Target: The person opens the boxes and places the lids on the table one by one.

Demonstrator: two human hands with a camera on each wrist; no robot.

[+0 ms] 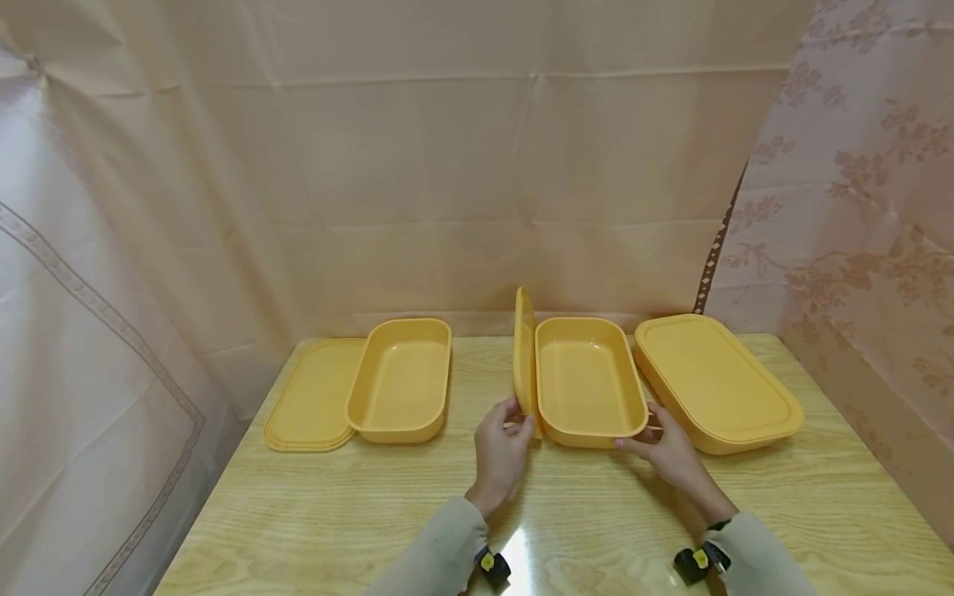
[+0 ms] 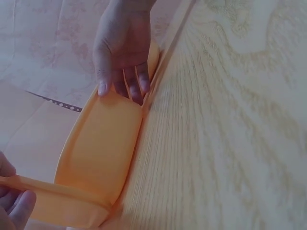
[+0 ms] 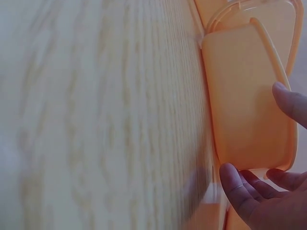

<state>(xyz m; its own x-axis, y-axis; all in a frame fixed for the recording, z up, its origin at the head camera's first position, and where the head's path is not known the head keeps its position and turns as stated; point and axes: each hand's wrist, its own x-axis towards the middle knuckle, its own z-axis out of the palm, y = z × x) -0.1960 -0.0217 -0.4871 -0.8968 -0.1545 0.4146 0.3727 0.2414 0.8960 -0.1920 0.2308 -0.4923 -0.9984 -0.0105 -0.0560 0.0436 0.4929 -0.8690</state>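
Note:
A yellow rectangular food container (image 1: 589, 440) sits in the middle of the table, its top uncovered and nothing inside. Along its left side a yellow lid (image 1: 525, 356) stands on edge, nearly upright. My left hand (image 1: 501, 451) pinches the lid's near end between thumb and fingers. At the container's near right corner, my right hand (image 1: 676, 457) holds it, thumb on the front rim and fingers along the right side. The right wrist view shows that thumb (image 3: 290, 100) at the rim and the fingertips (image 3: 232, 175) around the corner.
On the left, a second uncovered container (image 1: 398, 434) overlaps a flat lid (image 1: 309, 406) lying on the wooden table (image 1: 358, 505). Close to my right hand, a third container with its lid on (image 1: 719, 381) stands at an angle. A beige curtain (image 1: 417, 190) hangs behind.

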